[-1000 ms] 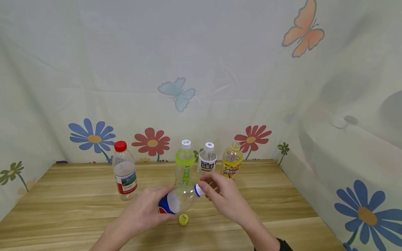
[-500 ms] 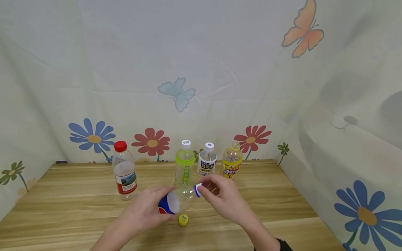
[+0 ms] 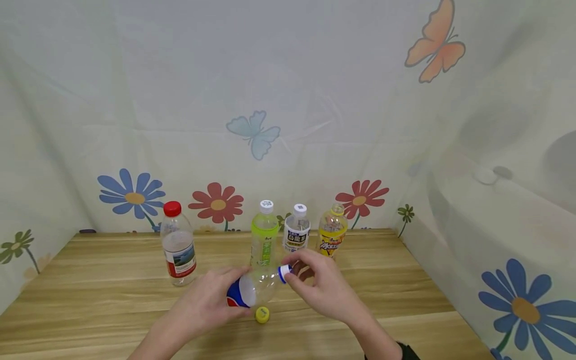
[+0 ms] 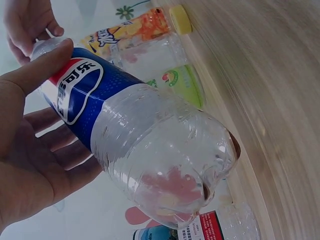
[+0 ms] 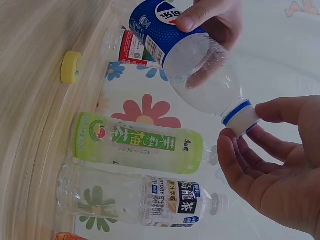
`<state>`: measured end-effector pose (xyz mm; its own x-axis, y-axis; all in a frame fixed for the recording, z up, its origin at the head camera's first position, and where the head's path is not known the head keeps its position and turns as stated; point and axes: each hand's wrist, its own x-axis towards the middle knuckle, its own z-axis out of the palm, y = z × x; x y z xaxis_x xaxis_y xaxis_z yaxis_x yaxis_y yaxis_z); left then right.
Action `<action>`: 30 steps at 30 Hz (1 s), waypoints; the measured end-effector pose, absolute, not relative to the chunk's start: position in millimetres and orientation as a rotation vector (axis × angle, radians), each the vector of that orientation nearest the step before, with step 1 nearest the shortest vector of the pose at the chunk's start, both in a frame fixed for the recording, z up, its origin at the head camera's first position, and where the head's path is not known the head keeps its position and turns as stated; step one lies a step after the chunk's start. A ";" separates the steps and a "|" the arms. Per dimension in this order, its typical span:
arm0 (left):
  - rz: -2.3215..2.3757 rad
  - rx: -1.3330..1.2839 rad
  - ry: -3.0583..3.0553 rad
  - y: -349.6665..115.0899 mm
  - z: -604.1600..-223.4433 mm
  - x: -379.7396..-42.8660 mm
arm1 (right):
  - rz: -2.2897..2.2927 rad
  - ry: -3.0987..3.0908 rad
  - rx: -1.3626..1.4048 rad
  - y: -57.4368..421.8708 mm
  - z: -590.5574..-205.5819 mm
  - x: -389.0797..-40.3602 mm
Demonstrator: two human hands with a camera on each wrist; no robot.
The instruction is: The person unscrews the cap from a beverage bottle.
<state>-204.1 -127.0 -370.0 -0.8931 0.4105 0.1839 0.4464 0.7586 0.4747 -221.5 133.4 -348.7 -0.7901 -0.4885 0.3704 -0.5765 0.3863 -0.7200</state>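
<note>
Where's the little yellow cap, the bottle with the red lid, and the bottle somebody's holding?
Yellow cap (image 3: 262, 315): head view, on its top.
Red-lidded bottle (image 3: 181, 260): head view, on its label.
Held bottle (image 4: 140, 127): left wrist view, on its clear plastic side.

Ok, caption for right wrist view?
Right hand pinches round white cap on clear, blue-labelled plastic bottle held in left hand.

Table (image 3: 90, 300), wood-grain top, bearing 5 items. Item 1, landmark: green-labelled bottle (image 3: 264, 245), upright, white-capped. Item 2, left of landmark, apart: red-capped bottle (image 3: 179, 245), upright. Item 3, just right of landmark: white-labelled bottle (image 3: 297, 235), upright. Item 4, farther right of landmark: yellow-labelled bottle (image 3: 332, 237), upright, open-necked. Item 5, in front of landmark: yellow cap (image 3: 262, 315).
</note>
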 end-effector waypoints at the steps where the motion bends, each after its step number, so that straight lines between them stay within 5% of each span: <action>1: -0.806 -0.702 -2.883 -126.9 -369.9 -204.1 | 1.379 -2.531 0.980 133.4 -348.9 -221.6; 30: -0.670 -0.625 -2.909 -124.0 -369.5 -202.7 | 1.339 -2.635 0.932 130.8 -355.4 -226.3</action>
